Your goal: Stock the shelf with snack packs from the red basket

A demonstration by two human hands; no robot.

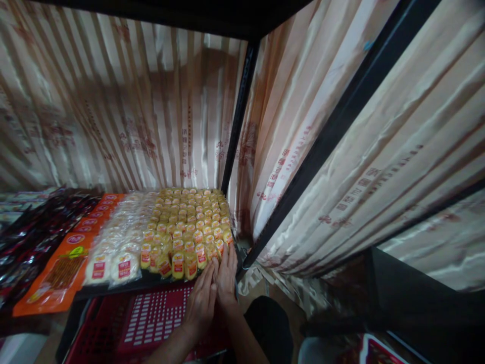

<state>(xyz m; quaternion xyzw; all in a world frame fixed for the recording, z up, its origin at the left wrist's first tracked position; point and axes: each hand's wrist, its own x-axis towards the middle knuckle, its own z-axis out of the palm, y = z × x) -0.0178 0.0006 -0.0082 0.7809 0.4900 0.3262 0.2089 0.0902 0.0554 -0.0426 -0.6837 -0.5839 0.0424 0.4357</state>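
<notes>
Rows of small yellow wrapped cakes (178, 232) with red and white labels cover the right end of a dark shelf. My right hand (226, 275) lies at their front right corner, fingers stretched forward against the nearest packets. Close beside it, my left hand (202, 298) reaches to the front row, its fingers extended and the fingertips at the packets. The two hands nearly touch. Neither hand shows a packet lifted off the shelf; what lies under the fingertips is partly hidden.
Left of the cakes are white round packets (124, 265), orange snack bags (62, 273) and dark shiny packets (41, 232). A red plastic basket (155, 316) stands below the shelf edge. Black metal posts (242, 106) and printed curtains (159, 101) enclose the back and right.
</notes>
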